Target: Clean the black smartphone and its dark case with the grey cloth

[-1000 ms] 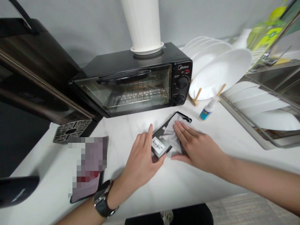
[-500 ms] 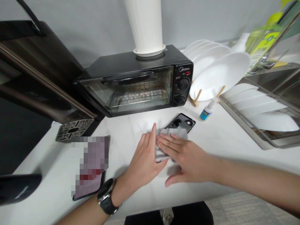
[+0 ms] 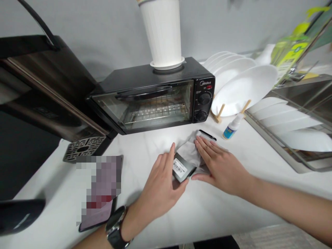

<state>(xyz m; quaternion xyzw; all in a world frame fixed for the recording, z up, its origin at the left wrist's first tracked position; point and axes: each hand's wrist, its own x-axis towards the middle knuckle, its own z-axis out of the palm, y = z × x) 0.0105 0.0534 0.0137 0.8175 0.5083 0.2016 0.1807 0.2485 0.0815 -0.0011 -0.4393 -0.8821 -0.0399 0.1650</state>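
Observation:
A smartphone lies face down on the white counter, its lower end bare with a white barcode sticker. My left hand grips that end, thumb on the near side and fingers along the far side. Over the phone's middle and upper part is a thin grey cloth, hiding the cameras. My right hand presses the cloth onto the phone with fingers extended and close together, thumb out to the side. A small spray bottle with a blue label stands just beyond the phone's top edge.
A black toaster oven is behind the phone, carrying a white pot. White plates stand in a wooden rack to its right, near a sink holding dishes. At left are a dark machine and a partly pixelated tablet-like device.
My right hand has slid the cloth toward the phone's upper end, covering the cameras and baring the sticker at the lower end. My left hand stays at the phone's lower end.

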